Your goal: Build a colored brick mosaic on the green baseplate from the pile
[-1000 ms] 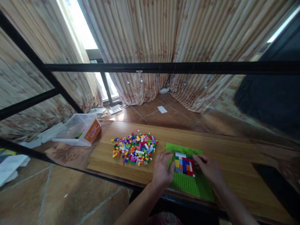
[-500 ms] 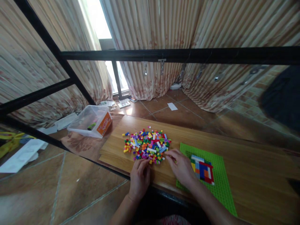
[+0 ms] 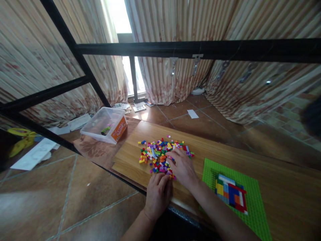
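A loose pile of small toy building bricks (image 3: 156,152) in many colours lies on the wooden table (image 3: 140,132). Over the pile's right part reaches my right hand (image 3: 182,167), its fingers apart and down among the bricks. My left hand (image 3: 157,191) rests at the near edge of the pile with its fingers curled together; whatever may be in them is hidden. To the right, a green baseplate (image 3: 255,197) carries a flat patch of joined bricks (image 3: 232,192) in red, blue, white, yellow and orange. My right forearm passes over the baseplate's near left corner.
A clear plastic box (image 3: 96,129) with an orange label and a few green pieces stands left of the table. Black metal bars (image 3: 155,49) cross in front of striped curtains (image 3: 163,20). Papers (image 3: 192,113) lie on the tiled floor.
My right hand has moved from the pile's right edge onto the bricks, covering some. The left hand stays at the near edge. The whole view has shifted, moving the table rightward in the picture.
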Tool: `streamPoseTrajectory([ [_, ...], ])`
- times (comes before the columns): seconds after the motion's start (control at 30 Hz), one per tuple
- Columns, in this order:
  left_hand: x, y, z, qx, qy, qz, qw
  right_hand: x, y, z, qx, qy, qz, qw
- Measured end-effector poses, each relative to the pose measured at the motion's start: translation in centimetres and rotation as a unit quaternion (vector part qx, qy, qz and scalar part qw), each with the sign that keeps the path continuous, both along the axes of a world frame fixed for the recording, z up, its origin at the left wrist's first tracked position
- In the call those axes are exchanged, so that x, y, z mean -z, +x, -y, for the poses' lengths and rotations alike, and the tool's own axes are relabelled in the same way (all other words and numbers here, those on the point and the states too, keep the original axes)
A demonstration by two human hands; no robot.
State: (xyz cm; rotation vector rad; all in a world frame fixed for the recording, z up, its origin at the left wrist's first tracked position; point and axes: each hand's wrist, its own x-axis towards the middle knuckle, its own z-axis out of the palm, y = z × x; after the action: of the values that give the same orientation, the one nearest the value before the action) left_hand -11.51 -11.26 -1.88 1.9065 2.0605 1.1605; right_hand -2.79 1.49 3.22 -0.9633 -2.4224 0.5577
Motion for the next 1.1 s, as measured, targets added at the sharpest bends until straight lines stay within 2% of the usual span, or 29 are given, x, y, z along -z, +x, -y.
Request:
streamPoseTrajectory([
  [0.1, 0.0, 0.0, 0.0, 0.001, -0.010, 0.004, 1.000, -0.4, -2.4, -0.5, -0.024, 0.013, 0.026, 0.999],
  [0.23, 0.2, 0.0, 0.1, 0.003, -0.012, 0.007, 1.000, 0.0, -4.4, -1.0, -0.023, 0.030, 0.065, 0.997],
  [0.5, 0.4, -0.1, 0.1, 0.004, -0.029, -0.002, 1.000, 1.5, -4.8, -1.2, -0.021, 0.028, 0.072, 0.997],
  [0.73, 0.2, 0.0, 0.0, 0.001, -0.020, -0.006, 1.000, 1.2, -4.0, -0.7, -0.017, 0.005, 0.012, 1.000],
  [0.83, 0.1, -0.1, -0.1, 0.002, -0.017, -0.004, 1.000, 0.7, -2.9, -0.2, 0.003, -0.075, -0.082, 0.994],
  [0.9, 0.2, -0.1, -0.1, 0.001, -0.015, -0.003, 1.000, 0.5, -1.9, 0.3, 0.017, -0.194, -0.174, 0.965],
  [0.93, 0.3, -0.2, -0.1, 0.000, -0.015, -0.003, 1.000, 0.4, -1.4, 0.6, 0.026, -0.268, -0.222, 0.937],
  [1.0, 0.4, -0.3, -0.1, -0.004, -0.015, 0.007, 1.000, 0.2, -0.2, 1.1, 0.042, -0.406, -0.301, 0.862],
  [1.07, 0.2, -0.4, 0.1, -0.004, -0.014, 0.040, 0.999, -0.1, 1.0, 1.7, 0.054, -0.490, -0.353, 0.796],
  [1.1, 0.0, -0.4, 0.1, -0.009, -0.014, 0.071, 0.997, -0.3, 1.6, 2.1, 0.058, -0.510, -0.370, 0.774],
])
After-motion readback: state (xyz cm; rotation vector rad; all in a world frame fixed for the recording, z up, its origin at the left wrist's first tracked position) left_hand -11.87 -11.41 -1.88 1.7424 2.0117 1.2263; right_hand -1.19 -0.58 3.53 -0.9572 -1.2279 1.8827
